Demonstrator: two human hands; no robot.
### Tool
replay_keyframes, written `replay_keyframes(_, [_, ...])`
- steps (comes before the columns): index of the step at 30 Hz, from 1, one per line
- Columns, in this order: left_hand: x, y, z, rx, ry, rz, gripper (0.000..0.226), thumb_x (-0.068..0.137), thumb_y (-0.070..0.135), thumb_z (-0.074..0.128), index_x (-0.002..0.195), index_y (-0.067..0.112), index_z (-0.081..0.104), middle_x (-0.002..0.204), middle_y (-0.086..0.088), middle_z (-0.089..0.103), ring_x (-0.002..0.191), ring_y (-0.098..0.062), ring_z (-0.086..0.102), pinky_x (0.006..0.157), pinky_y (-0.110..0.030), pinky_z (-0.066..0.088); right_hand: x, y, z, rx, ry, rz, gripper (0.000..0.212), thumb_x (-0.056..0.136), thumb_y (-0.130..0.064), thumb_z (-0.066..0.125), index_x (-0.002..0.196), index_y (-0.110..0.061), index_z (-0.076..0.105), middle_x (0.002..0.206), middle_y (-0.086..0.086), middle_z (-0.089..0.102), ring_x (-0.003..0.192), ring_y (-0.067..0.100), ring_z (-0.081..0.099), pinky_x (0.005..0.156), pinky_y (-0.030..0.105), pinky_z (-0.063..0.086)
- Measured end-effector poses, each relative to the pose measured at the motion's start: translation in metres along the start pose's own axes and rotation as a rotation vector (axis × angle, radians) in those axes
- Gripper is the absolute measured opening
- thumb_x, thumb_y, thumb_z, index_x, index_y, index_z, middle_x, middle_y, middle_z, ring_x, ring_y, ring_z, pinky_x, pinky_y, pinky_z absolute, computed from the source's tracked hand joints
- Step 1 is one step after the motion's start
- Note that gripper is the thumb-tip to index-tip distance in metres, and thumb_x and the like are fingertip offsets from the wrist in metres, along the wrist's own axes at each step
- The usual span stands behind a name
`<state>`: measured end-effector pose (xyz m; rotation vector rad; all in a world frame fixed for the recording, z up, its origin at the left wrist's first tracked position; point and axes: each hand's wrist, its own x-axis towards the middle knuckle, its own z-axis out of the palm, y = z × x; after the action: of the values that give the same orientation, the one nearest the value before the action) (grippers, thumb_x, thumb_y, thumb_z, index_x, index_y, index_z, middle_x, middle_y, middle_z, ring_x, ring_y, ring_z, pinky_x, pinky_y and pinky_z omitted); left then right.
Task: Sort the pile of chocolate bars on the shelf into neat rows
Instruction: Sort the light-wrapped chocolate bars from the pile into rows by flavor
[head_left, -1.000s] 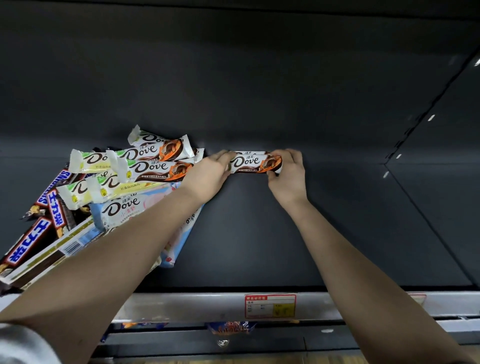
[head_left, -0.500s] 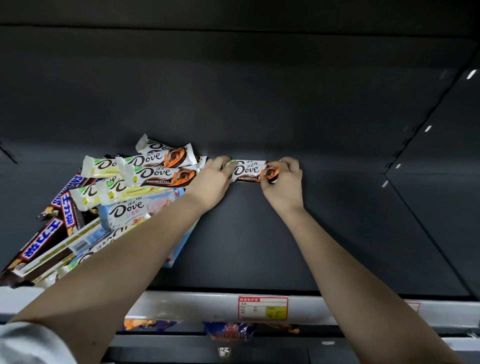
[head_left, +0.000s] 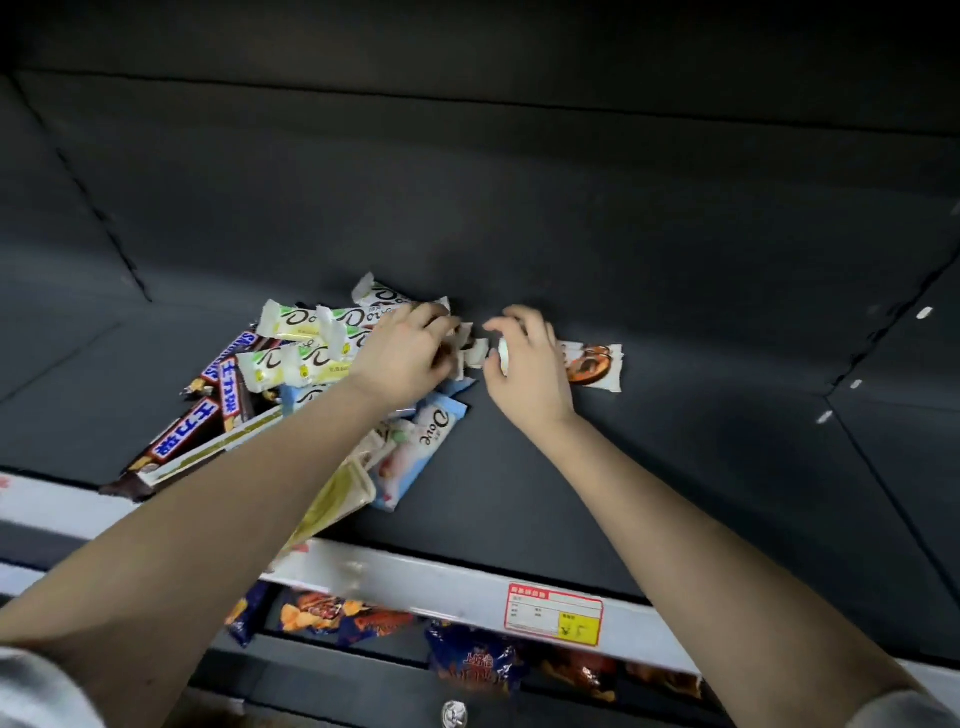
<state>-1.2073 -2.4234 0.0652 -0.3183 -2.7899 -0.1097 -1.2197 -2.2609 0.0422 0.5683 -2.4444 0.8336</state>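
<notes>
Dark shelf (head_left: 675, 441), with a pile of chocolate bars (head_left: 291, 364) heaped on its left part.
Below its pale rail (head_left: 415, 577) hung a red-and-yellow price tag (head_left: 555, 613) and snack bags (head_left: 472, 660); both forearms crossed the pile's near side and hid part of it. White, yellow-green and pale blue Dove wrappers lay crisscrossed over dark Snickers bars. One Dove bar (head_left: 595, 364) lay apart, just right of the pile, its left end clasped under the curled right hand (head_left: 527, 369). Whether the left hand (head_left: 405, 353), curled on the pile's right edge, gripped anything was lost in blur.
</notes>
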Motion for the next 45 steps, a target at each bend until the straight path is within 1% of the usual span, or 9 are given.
replay_keyframes(4, [-0.031,-0.033,-0.012,0.013,0.014,-0.123,0.047,0.086,0.031,0.053,0.131,0.017,0.049,0.135,-0.002,0.049,0.123,-0.026,0.042,0.105,-0.037,0.029,0.001,-0.022,0.020,0.045,-0.123,-0.054,0.035,0.079,-0.011,0.059,0.114,-0.005,0.059,0.126,0.012,0.048,0.110,0.031,0.051,0.098,0.043,0.041])
replay_keyframes(8, [-0.056,-0.055,-0.023,0.005,0.006,-0.176,0.048,0.087,0.035,0.054,0.132,0.017,0.048,0.136,0.000,0.048,0.125,-0.023,0.042,0.105,-0.033,0.026,0.002,-0.040,0.044,0.019,-0.284,-0.107,0.048,0.085,-0.020,0.058,0.129,-0.004,0.050,0.135,0.013,0.043,0.124,0.031,0.042,0.106,0.045,0.034])
replay_keyframes(13, [-0.067,-0.065,-0.026,-0.032,-0.009,-0.218,0.051,0.090,0.036,0.055,0.135,0.017,0.044,0.134,-0.001,0.048,0.125,-0.022,0.043,0.105,-0.036,0.029,0.004,-0.053,0.059,-0.014,-0.294,-0.121,0.049,0.091,-0.019,0.051,0.138,-0.011,0.041,0.139,0.008,0.037,0.126,0.029,0.037,0.110,0.042,0.027])
replay_keyframes(17, [-0.067,-0.066,-0.022,-0.034,0.003,-0.225,0.051,0.090,0.032,0.055,0.137,0.017,0.042,0.135,-0.002,0.045,0.125,-0.024,0.042,0.105,-0.038,0.034,0.011,-0.049,0.057,-0.098,-0.318,-0.153,0.053,0.093,-0.028,0.050,0.142,-0.019,0.034,0.138,0.001,0.036,0.127,0.022,0.032,0.107,0.042,0.022])
replay_keyframes(21, [-0.063,-0.065,-0.021,-0.018,0.009,-0.207,0.050,0.091,0.029,0.055,0.138,0.019,0.042,0.136,-0.001,0.043,0.125,-0.024,0.040,0.105,-0.036,0.032,0.012,-0.046,0.056,-0.136,-0.318,-0.095,0.055,0.091,-0.038,0.051,0.141,-0.020,0.035,0.133,-0.001,0.040,0.127,0.020,0.031,0.105,0.043,0.022])
replay_keyframes(26, [-0.058,-0.063,-0.022,0.017,0.044,-0.148,0.048,0.089,0.019,0.057,0.135,0.017,0.044,0.136,-0.001,0.044,0.123,-0.023,0.041,0.102,-0.034,0.030,0.011,-0.047,0.050,-0.140,-0.270,-0.081,0.052,0.087,-0.042,0.056,0.132,-0.021,0.043,0.128,-0.001,0.042,0.123,0.021,0.034,0.106,0.042,0.023])
replay_keyframes(33, [-0.043,-0.048,-0.019,0.036,0.069,-0.032,0.051,0.082,0.033,0.067,0.127,0.014,0.052,0.127,-0.003,0.053,0.119,-0.026,0.046,0.102,-0.035,0.031,0.012,-0.026,0.020,-0.089,-0.270,-0.100,0.052,0.085,-0.032,0.064,0.130,-0.011,0.049,0.122,0.004,0.044,0.116,0.022,0.043,0.100,0.041,0.038])
replay_keyframes(37, [-0.024,-0.020,-0.010,0.012,0.042,0.009,0.051,0.084,0.033,0.063,0.130,0.015,0.049,0.129,-0.003,0.051,0.121,-0.024,0.043,0.102,-0.032,0.028,0.004,-0.003,0.000,-0.109,-0.263,-0.038,0.053,0.086,-0.029,0.063,0.133,-0.011,0.046,0.125,0.003,0.043,0.119,0.020,0.038,0.104,0.033,0.035])
replay_keyframes(45, [0.002,0.029,0.023,-0.084,-0.064,0.145,0.050,0.085,0.029,0.062,0.131,0.015,0.049,0.127,-0.005,0.052,0.122,-0.025,0.043,0.103,-0.032,0.029,-0.026,0.046,-0.035,-0.202,-0.276,0.076,0.050,0.089,-0.022,0.057,0.136,-0.012,0.043,0.131,0.002,0.043,0.126,0.020,0.034,0.106,0.026,0.025])
